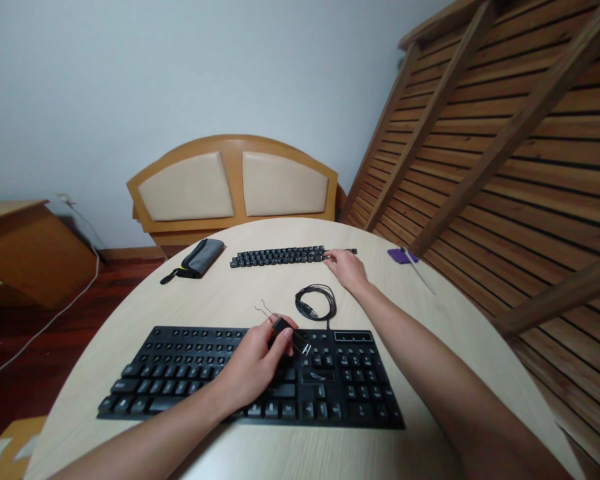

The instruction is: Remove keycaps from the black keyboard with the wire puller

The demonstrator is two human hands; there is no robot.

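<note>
A black keyboard (275, 391) lies near the front of the round table; many of its upper-left positions are bare of keycaps. Above its middle, my left hand (254, 357) is closed round a keycap puller (281, 325), whose thin wire prongs stick out on both sides of the black grip. Farther back, loose black keycaps (277, 255) stand in neat rows. My right hand (347, 268) reaches to the right end of these rows, thumb and fingers pinched at a small keycap (326, 257) there. The fingertips partly cover it.
The keyboard's coiled cable (316, 303) sits between the keyboard and the rows. A grey and black pouch (203, 258) lies at the back left. To the right are a purple cloth-like item (396, 256) and a thin stick-like tool (420, 272). Wooden slats (520, 167) lean beside the table.
</note>
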